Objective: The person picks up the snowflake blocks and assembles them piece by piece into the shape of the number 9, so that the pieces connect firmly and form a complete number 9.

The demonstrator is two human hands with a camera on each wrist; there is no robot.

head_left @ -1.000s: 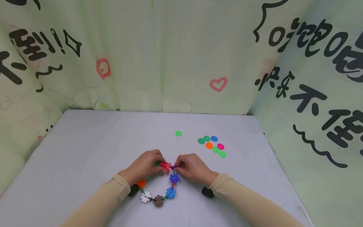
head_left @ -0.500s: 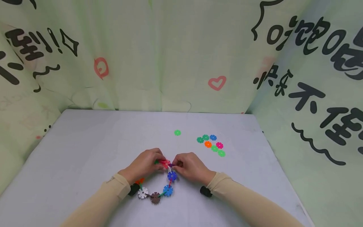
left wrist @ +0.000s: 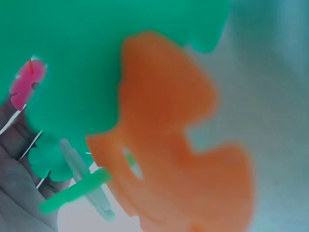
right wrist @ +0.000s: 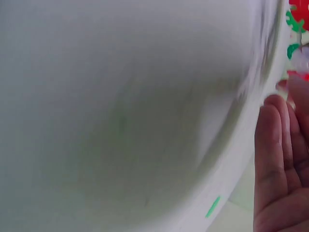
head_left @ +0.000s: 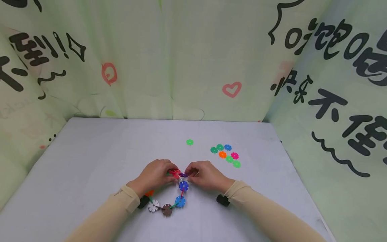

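Note:
A ring-shaped chain of notched plastic discs lies between the hands. Its blue disc (head_left: pixel 183 186), light blue disc (head_left: pixel 180 201), brown disc (head_left: pixel 167 210) and white disc (head_left: pixel 153 205) show in the head view, linked by edge-on discs. My left hand (head_left: pixel 155 174) pinches the chain at the red disc (head_left: pixel 176 173). At the red disc's right side is a purple disc (head_left: pixel 183 175), pinched by the fingertips of my right hand (head_left: pixel 208 175). An orange disc (left wrist: pixel 178 183) looms large in the left wrist view and partly hides the left hand (left wrist: pixel 19 179). The right wrist view shows mostly table.
Several loose discs lie beyond the right hand, among them an orange disc (head_left: pixel 222 154) and a pink disc (head_left: pixel 234 155). A lone green disc (head_left: pixel 189 142) lies farther left. Printed curtains stand behind and beside the white table (head_left: pixel 105 144).
The chain's near part has shifted slightly up and left in the head view. The right fingers have shifted a little at the purple disc, which shows more now. The left hand keeps its hold.

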